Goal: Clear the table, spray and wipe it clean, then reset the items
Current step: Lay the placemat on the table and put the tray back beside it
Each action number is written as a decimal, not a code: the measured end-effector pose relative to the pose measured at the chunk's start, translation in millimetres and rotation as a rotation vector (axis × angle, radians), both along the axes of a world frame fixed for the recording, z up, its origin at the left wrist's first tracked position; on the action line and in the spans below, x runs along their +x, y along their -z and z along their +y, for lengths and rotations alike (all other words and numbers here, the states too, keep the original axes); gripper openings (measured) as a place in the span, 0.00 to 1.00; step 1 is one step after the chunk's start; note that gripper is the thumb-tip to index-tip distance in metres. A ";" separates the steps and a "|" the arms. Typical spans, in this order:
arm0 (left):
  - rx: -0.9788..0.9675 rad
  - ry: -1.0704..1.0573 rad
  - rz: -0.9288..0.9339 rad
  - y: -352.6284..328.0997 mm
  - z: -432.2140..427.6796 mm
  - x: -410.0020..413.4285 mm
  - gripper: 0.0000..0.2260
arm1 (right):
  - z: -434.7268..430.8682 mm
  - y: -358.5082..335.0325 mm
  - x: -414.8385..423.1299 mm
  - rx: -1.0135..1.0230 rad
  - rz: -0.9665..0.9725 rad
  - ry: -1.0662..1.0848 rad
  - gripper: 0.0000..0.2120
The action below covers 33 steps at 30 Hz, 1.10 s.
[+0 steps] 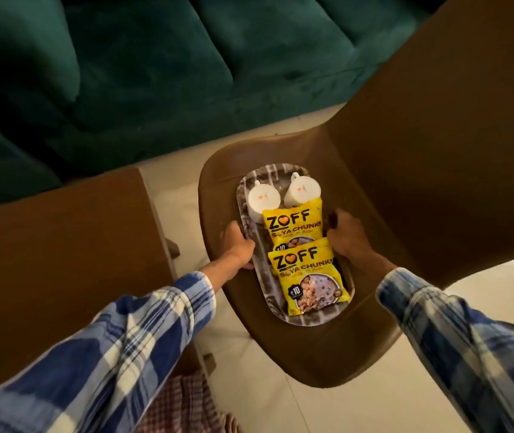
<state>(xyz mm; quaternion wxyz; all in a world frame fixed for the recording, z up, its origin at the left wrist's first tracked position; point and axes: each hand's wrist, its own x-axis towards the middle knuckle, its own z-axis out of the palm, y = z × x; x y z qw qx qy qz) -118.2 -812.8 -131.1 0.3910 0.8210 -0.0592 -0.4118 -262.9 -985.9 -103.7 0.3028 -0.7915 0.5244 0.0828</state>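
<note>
Reaching forward in checked sleeves, the left hand [237, 245] and right hand [348, 235] curl their fingers over the two long sides of an oval tray [308, 320]. The tray lies on a brown chair seat [312, 364], beside the table [62, 245]. Its long axis runs away from the person, with the far end leaning a little left. On it, one yellow packet [305, 279] overlaps a second packet [293, 226]. Behind them stand two white cups [263, 200], handles pointing away toward the green sofa [155, 73].

Two white cups [264, 200], two yellow snack packets [293, 228], one tray [280, 304], one chair [374, 214].
</note>
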 end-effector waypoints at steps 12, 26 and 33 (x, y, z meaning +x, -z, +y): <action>-0.004 0.012 -0.012 -120.8 116.8 51.3 0.05 | 88.0 -112.9 45.7 0.022 -0.038 -0.153 0.06; 0.061 -0.221 -0.149 -296.1 579.4 199.5 0.05 | 502.8 -239.6 245.5 0.354 -0.256 -0.419 0.06; 0.199 -0.367 -0.148 -271.1 849.4 266.7 0.09 | 774.5 -184.8 336.3 0.499 -0.192 -0.489 0.05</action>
